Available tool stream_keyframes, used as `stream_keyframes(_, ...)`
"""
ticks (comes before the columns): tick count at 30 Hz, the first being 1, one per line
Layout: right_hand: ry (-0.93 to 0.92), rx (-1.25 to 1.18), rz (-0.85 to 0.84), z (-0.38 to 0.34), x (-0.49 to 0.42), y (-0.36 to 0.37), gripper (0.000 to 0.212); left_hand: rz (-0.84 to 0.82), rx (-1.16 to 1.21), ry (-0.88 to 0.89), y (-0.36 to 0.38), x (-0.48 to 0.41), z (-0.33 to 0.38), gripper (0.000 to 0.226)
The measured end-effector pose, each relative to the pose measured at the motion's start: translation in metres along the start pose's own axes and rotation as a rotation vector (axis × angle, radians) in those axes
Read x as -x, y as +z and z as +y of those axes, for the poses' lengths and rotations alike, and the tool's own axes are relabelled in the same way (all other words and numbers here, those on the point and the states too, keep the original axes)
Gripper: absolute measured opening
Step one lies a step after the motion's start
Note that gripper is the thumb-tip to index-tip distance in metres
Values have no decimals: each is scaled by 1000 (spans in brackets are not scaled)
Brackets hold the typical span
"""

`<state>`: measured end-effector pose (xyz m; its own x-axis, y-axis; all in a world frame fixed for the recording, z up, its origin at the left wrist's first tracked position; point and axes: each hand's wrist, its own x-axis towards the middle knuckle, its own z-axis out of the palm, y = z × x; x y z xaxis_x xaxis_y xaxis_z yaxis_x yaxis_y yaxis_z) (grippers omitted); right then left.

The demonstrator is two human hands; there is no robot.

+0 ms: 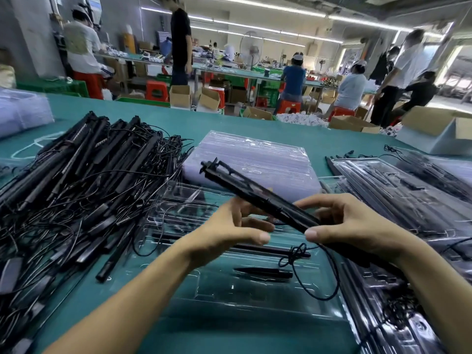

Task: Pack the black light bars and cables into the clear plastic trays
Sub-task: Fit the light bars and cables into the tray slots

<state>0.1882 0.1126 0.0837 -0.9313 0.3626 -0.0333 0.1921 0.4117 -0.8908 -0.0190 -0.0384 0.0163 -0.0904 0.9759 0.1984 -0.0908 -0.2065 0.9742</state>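
One light bar (258,198) above the tray (255,302) at the desk's near edge.
Our right hand (357,226) pinches it, our left hand (229,226) is relaxed; the dangling cable (296,255) may snag.

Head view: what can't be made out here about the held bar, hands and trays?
All in the head view:
light bar: its near end is hidden behind the right hand that pinches it.
left hand: the bar covers its fingertips; contact unclear.
open tray: forearms cover part; fill uncountable.
pile of bars and cables: tangled, cut by left edge.
packed trays: glare, cut by right edge.
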Motion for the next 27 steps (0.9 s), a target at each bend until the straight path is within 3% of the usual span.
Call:
stream_keyframes(2,-15,54,-46,0,-1,6,50,-5,196,-13,1,3,4,67)
stream_keyframes(4,-49,158,-46,0,-3,14,43,35,275,-4,4,6,3,47)
stream_keyframes(6,-130,362,53,-1,-5,23,42,112,305,1,6,10,0,31)
stream_keyframes(9,-297,681,287,-3,-5,41,54,182,324,-1,10,14,-2,27)
stream_keyframes(14,-456,1008,479,-3,-9,69,23,192,341,19,10,16,2,31)
stream_keyframes(18,-408,751,508,-1,-10,66,3,176,349,31,9,16,5,26)
stream_keyframes(23,-442,384,615,-8,-9,63,15,194,258,32,5,16,9,20)
stream_keyframes(27,-532,249,660,-29,-3,66,12,200,114,232,8,16,23,19)
